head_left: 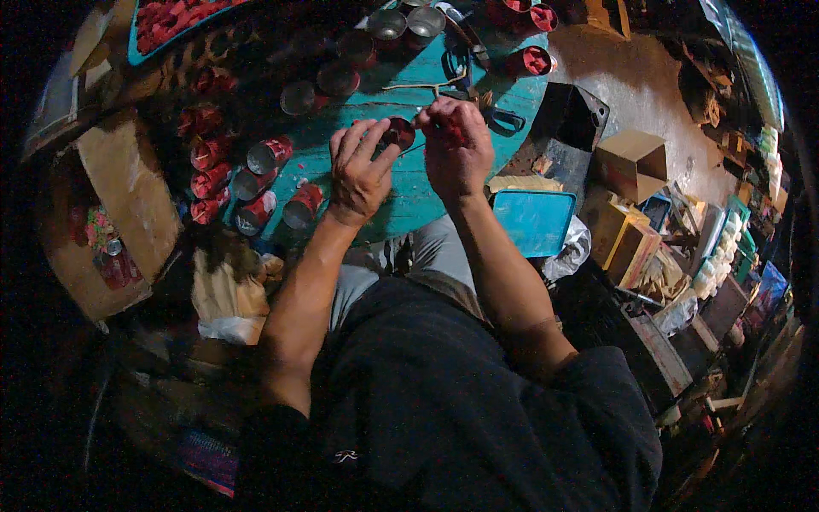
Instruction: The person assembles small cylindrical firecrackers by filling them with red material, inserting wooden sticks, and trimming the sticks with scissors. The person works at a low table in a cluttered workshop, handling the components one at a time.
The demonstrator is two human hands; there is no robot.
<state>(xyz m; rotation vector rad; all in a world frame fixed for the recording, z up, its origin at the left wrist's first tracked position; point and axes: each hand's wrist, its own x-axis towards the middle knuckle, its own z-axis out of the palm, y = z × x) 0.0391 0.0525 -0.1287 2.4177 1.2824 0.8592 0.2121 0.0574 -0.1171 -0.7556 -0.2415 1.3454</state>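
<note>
My left hand (362, 169) curls its fingers around the side of a small tin (399, 133), whose open mouth looks dark red inside. Close beside it, my right hand (461, 155) is closed, with a bit of red stuff (447, 128) showing at its fingers. What exactly it holds is partly hidden. Both hands are over the turquoise table (409, 194). Beyond them lie a thin bent rod (424, 85) and black-handled scissors (505, 121). Left of my left hand, a red-and-silver tin (303, 205) lies near the table edge.
Several more tins (270, 155) line the left side, and two empty-looking metal tins (406, 23) stand at the back. A tray of red chunks (183, 26) is at the far left. A blue tray (535, 220) and open cardboard box (631, 165) sit right; another carton (128, 205) stands left.
</note>
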